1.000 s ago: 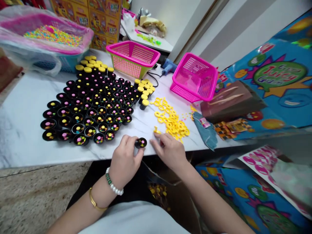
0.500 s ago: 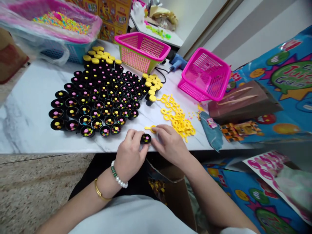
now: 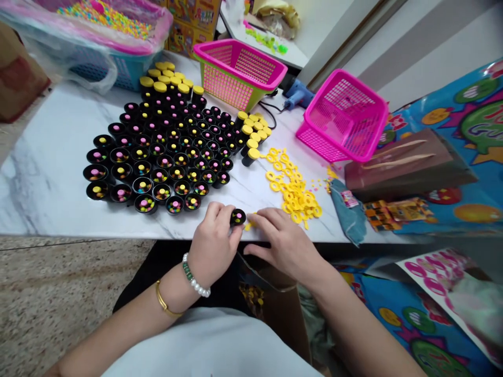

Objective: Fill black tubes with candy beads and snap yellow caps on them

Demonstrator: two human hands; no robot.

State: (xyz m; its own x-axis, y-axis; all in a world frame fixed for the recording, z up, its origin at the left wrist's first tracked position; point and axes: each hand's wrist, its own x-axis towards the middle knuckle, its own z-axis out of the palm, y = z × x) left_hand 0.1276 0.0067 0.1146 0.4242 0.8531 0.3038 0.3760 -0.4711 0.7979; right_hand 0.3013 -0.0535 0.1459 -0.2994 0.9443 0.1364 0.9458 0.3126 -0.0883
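In the head view my left hand (image 3: 212, 242) is closed around a small black cup (image 3: 238, 217) at the table's front edge. A pink piece and some coloured bits show inside this cup. My right hand (image 3: 288, 242) is just to its right, thumb apart and fingers stretched out over a yellow ring-shaped plastic piece (image 3: 249, 225). Those fingers partly cover that piece. Beyond my right hand lies a pile of similar yellow ring pieces (image 3: 301, 201). Rows of black cups (image 3: 161, 175), each with a pink or yellow piece and coloured bits inside, stand to the left.
Cups with yellow lids (image 3: 253, 137) stand behind the rows. At the back are a pink-and-green basket (image 3: 226, 86), a pink basket (image 3: 334, 139), a blue glue gun (image 3: 296, 96) and a plastic-lined basket of candy (image 3: 113, 65). A denim piece (image 3: 348, 212) lies at right.
The view has shifted, moving the table's things right and up. My right hand drew a yellow ring piece from the pile towards the cup; its thumb now stands apart. My left hand keeps the cup.
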